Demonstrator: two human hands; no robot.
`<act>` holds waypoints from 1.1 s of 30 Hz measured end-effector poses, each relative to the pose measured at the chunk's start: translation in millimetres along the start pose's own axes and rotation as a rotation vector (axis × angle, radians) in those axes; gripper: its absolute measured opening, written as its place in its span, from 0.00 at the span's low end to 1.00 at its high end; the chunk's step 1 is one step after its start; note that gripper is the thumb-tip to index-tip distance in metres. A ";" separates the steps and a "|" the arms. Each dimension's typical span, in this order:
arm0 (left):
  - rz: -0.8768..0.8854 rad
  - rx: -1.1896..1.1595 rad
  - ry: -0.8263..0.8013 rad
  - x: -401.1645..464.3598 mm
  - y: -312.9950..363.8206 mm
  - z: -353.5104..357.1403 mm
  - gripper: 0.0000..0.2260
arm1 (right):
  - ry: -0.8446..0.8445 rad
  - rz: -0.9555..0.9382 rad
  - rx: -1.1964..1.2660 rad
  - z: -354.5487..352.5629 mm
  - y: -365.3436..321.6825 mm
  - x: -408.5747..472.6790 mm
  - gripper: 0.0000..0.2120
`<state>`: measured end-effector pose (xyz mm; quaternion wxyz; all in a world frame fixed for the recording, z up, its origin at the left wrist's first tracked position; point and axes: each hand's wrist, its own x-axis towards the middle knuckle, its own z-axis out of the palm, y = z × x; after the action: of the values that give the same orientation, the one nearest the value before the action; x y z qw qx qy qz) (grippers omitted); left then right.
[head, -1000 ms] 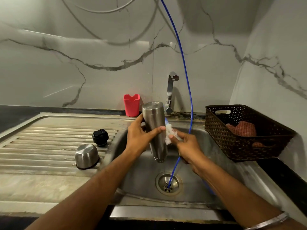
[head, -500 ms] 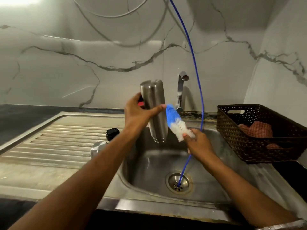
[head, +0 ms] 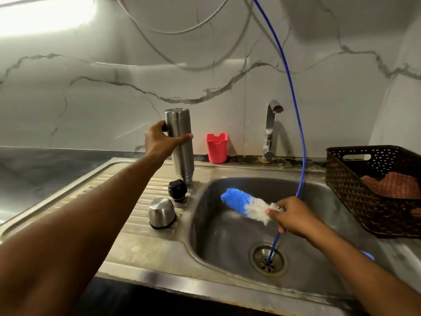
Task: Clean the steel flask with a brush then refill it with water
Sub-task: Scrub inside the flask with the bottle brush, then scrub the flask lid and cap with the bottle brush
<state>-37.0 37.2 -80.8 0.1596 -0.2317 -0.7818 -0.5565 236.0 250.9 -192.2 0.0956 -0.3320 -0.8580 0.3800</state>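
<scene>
My left hand (head: 160,142) grips the steel flask (head: 181,144), which is upside down with its mouth just above the draining board, near the sink's back left corner. My right hand (head: 293,216) holds the bottle brush (head: 245,202) by its handle over the sink basin (head: 218,238). The brush's blue and white bristles point left, well clear of the flask. The flask's black stopper (head: 177,189) and steel cup lid (head: 161,212) sit on the draining board (head: 109,201) below the flask.
A steel tap (head: 271,128) stands behind the basin. A blue hose (head: 296,124) hangs from above into the drain (head: 268,261). A red holder (head: 216,147) stands by the wall. A dark basket (head: 355,190) with a reddish cloth sits at the right.
The brush has come away from the flask and dropped lower over the basin. My left hand has carried the inverted flask left, from over the basin to above the draining board.
</scene>
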 end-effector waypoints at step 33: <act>-0.254 -0.023 -0.246 -35.4 -30.2 5.8 0.47 | 0.022 -0.031 0.026 2.1 1.9 -0.6 0.22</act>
<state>-23.4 28.0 -124.7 -0.0114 -0.1992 -0.8120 -0.5485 236.5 250.2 -195.0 0.1151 -0.3215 -0.8571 0.3857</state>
